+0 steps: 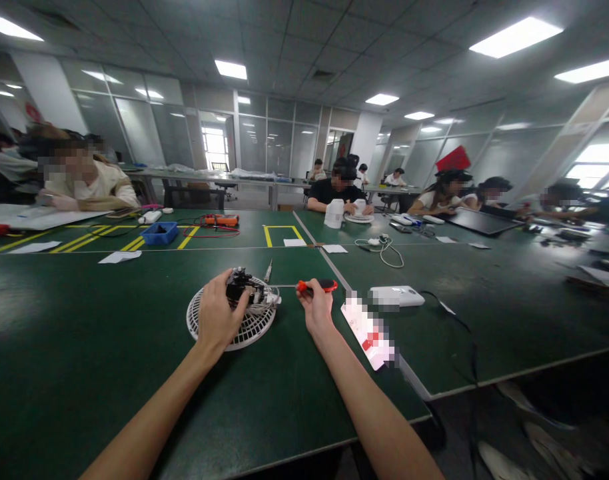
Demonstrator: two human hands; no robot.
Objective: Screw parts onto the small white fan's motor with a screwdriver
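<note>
A round white fan grille [252, 331] lies on the green table, with a black motor assembly [238, 283] and white wires on top of it. My left hand [218, 310] is wrapped round the near left side of the motor, thumb toward the front. In my right hand [315, 308] is a screwdriver [325, 285] with a red and black handle, held between thumb and fingers. Its shaft points left, level, and the tip reaches the right side of the motor assembly; exact contact is too small to tell. A slim pointed tool [268, 271] stands tilted just behind the grille.
Right of my right hand lie a pinkish card [367, 333] and a white power bank [397, 296] with a black cable. Farther back are a blue bin [159, 233], an orange meter [221, 221], a white cable [384, 248] and paper slips. Several people sit around the tables.
</note>
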